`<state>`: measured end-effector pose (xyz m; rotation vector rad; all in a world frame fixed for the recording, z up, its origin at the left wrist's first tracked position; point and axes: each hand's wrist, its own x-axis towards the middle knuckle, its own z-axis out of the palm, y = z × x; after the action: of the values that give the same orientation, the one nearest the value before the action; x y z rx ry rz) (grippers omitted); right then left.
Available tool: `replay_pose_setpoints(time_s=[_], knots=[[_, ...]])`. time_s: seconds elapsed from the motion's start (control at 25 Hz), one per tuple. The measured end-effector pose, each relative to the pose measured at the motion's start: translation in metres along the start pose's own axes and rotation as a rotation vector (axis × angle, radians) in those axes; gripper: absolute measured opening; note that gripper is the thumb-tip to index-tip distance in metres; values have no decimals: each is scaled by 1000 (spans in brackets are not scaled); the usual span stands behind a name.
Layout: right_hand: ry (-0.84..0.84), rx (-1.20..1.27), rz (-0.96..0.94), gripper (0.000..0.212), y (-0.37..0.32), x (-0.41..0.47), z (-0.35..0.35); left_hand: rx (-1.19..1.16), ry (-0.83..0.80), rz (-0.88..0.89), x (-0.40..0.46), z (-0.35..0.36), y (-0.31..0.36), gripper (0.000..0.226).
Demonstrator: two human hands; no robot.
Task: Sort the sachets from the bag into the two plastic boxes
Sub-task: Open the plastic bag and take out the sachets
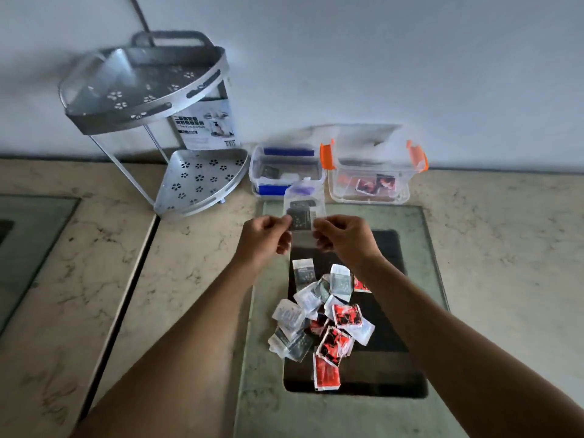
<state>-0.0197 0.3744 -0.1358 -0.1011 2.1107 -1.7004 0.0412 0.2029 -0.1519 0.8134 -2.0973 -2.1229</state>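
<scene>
You've got the bag [304,213] pinched from both sides, left hand [265,237] and right hand [343,237], dark sachets inside. It's upright, just in front of the blue box [286,172], so that one's nearer than the orange box [373,175].

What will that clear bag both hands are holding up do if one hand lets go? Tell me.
The clear bag probably flops: it looks like thin film, pinched by the left hand and right hand. It seems light, with only a couple of dark sachets inside. They may slide out if it tips.
</scene>
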Motion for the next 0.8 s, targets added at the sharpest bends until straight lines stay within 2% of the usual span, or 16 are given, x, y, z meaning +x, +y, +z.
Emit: replay_pose_setpoints(time_s=[0.2,0.44,0.52,0.68,0.8], knots=[[38,28,4,22,-49,91,16,49,49,12,83,-8,51,30],[107,-78,67,29,-55,169,26,193,39,-86,161,-3,67,34],[127,-91,78,31,-54,185,27,249,34,-110,178,-2,69,35],[157,-140,71,33,-51,196,27,202,47,-133,192,-3,70,24],[149,-201,48,35,-49,198,27,193,41,-142,192,-4,72,31]])
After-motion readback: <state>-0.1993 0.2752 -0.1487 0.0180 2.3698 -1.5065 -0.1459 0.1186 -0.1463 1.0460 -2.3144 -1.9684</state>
